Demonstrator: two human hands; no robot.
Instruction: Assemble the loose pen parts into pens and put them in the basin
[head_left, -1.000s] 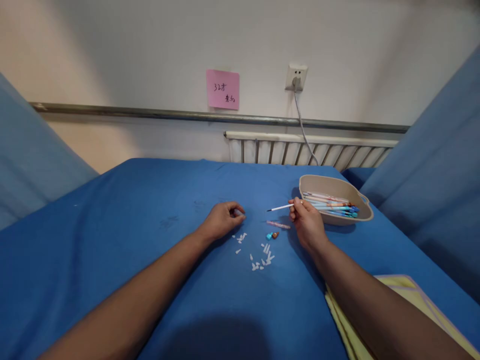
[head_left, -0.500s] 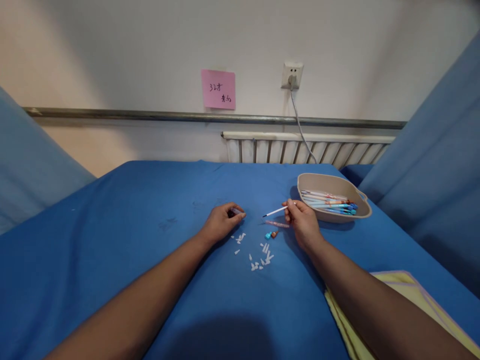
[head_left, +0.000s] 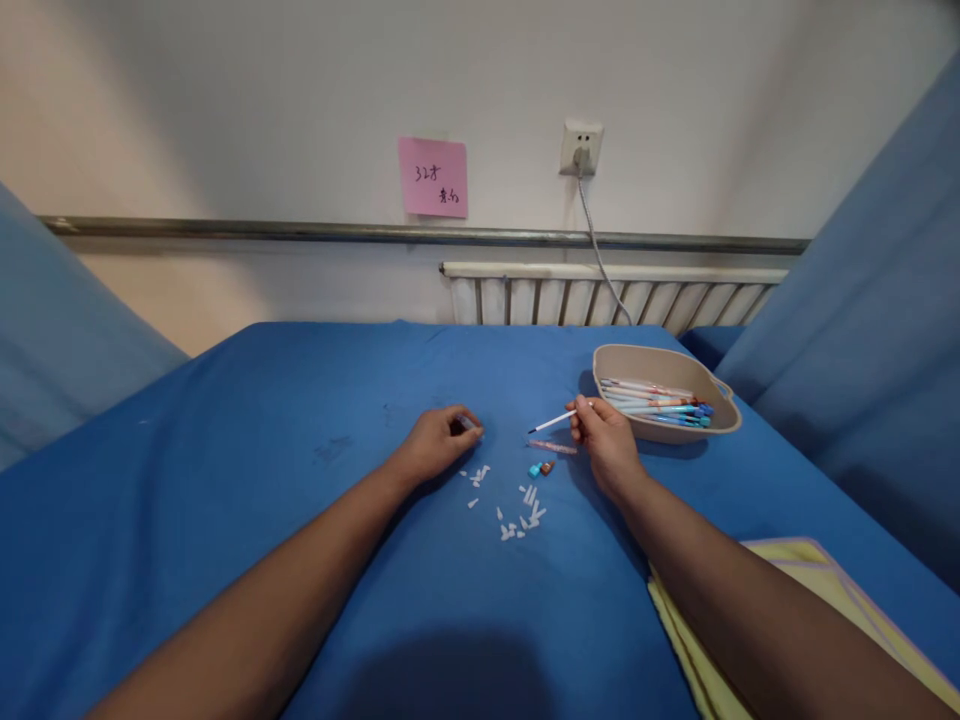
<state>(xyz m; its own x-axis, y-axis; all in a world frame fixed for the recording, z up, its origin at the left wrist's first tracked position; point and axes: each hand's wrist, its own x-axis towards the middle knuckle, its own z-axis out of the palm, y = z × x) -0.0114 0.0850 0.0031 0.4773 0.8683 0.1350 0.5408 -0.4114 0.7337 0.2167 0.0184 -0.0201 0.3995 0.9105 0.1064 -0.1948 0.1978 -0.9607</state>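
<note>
My right hand (head_left: pixel 604 440) pinches a slim white pen refill (head_left: pixel 553 422), its dark tip pointing left and slightly down. To the left, my left hand (head_left: pixel 441 440) has its thumb and fingers curled together; a small clear piece seems to show at the fingertips, too faint to name. Between the hands lies a pinkish patterned pen barrel (head_left: pixel 553 446). Nearer me are a turquoise piece (head_left: pixel 535 470) and a brown piece (head_left: pixel 547 467), small and side by side. Several small white cone-shaped tips (head_left: pixel 531 510) are scattered on the blue cloth (head_left: pixel 360 370).
A beige basket (head_left: pixel 660 358) at the right holds several pens (head_left: pixel 652 405). A folded yellow towel (head_left: pixel 802 555) lies under my right forearm. Behind the table are a radiator (head_left: pixel 555 300), a metal rail (head_left: pixel 322 234), a pink note (head_left: pixel 433 178) and a wall socket (head_left: pixel 581 148).
My left hand has moved slightly left and turned, and the dark slim piece seen in it before is now mostly hidden. My right hand keeps the refill almost in place.
</note>
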